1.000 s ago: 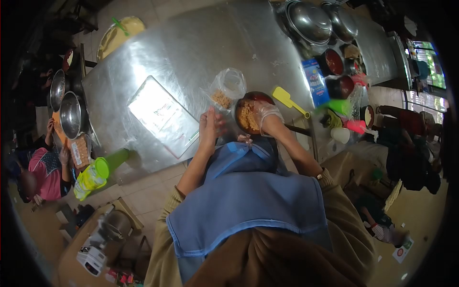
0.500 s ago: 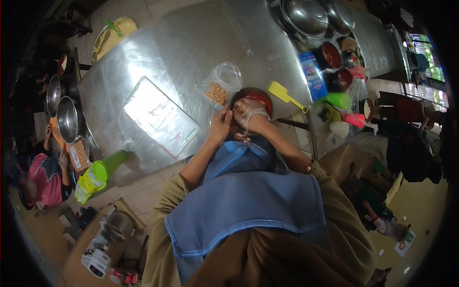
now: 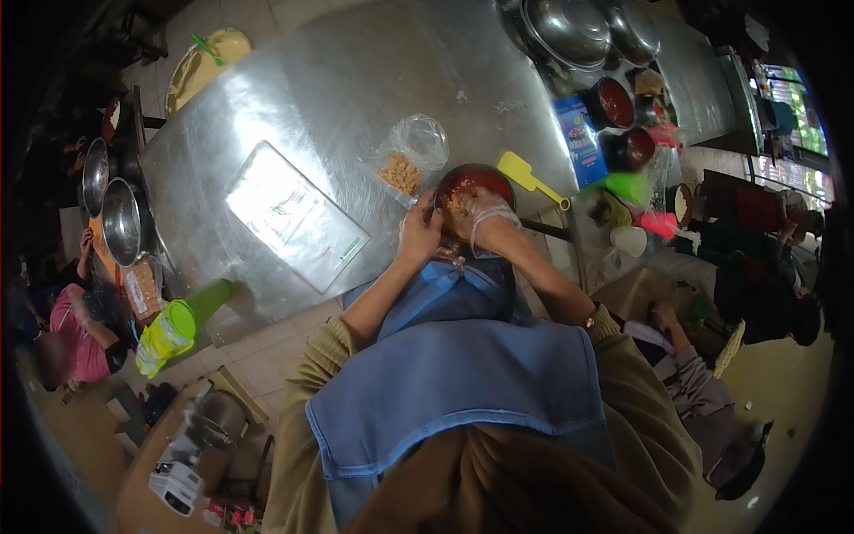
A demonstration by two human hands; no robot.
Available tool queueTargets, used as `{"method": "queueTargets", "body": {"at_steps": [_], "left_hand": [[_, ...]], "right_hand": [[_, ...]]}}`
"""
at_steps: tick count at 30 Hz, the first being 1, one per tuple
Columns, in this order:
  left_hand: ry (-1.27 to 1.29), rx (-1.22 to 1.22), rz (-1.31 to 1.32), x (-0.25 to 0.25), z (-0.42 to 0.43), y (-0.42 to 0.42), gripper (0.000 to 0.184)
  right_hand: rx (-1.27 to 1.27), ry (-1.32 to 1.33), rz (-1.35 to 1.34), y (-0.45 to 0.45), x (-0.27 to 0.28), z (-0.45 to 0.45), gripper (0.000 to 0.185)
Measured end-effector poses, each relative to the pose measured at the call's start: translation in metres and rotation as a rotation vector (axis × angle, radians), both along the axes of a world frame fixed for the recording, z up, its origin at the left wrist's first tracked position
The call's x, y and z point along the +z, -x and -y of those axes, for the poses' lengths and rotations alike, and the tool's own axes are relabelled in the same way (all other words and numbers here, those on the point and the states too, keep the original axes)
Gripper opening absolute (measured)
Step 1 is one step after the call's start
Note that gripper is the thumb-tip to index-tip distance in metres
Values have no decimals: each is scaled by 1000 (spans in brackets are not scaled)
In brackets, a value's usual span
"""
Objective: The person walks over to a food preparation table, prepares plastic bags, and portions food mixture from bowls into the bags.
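Observation:
A dark bowl with a reddish inside [image 3: 492, 173] is at the near edge of the metal table, tipped toward me. Orange-brown crumbs [image 3: 459, 198] lie in it. My left hand [image 3: 420, 233] grips the bowl's left rim, thumb and fingers closed on it. My right hand [image 3: 492, 222], in a clear plastic glove, reaches into the bowl from the right; its fingertips are hidden among the crumbs. Just left of the bowl, an opened clear plastic bag [image 3: 425, 141] holds more of the crumbs [image 3: 400, 173]. A yellow spatula [image 3: 525, 174] lies right of the bowl.
A flat white plastic packet [image 3: 289, 218] lies on the metal table [image 3: 356, 71]. A green cup [image 3: 182, 318] stands at the left edge. Metal bowls [image 3: 567, 31], a blue packet [image 3: 582, 142] and red-lined bowls [image 3: 612, 100] crowd the right. Other people are at both sides.
My right hand has shifted right and down inside the bowl, uncovering the crumbs there. The bowl has tipped or moved slightly right. A person at lower right has come closer.

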State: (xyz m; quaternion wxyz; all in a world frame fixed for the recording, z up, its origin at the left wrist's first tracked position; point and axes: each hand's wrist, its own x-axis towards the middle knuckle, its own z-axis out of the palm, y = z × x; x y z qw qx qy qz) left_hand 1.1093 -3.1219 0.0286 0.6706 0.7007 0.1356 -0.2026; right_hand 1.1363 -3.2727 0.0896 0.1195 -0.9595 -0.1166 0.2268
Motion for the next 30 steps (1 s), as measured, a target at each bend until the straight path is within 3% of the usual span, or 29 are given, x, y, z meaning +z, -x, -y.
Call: {"method": "queueTargets", "body": {"at_steps": [2, 9, 13, 20, 23, 26, 29, 30], "left_hand": [[16, -14, 25, -6, 1, 1, 39], [167, -29, 32, -28, 2, 3, 40], [343, 97, -234, 32, 6, -6, 38], [351, 84, -298, 34, 5, -10, 36], [363, 87, -305, 40, 6, -13, 36], [368, 82, -310, 37, 4, -13, 36], [347, 53, -344, 34, 0, -15, 35], [347, 58, -358, 36, 0, -15, 35]], "right_hand": [[-29, 20, -179, 2, 5, -1, 46], [-51, -350, -102, 13, -15, 8, 38], [-147, -427, -114, 16, -22, 6, 31], [-99, -347, -68, 12, -20, 3, 27], [-335, -639, -231, 15, -41, 12, 32], [-346, -730, -356, 4, -41, 21, 37], [-829, -760, -786, -15, 5, 15, 45], [-832, -914, -829, -13, -7, 22, 48]]}}
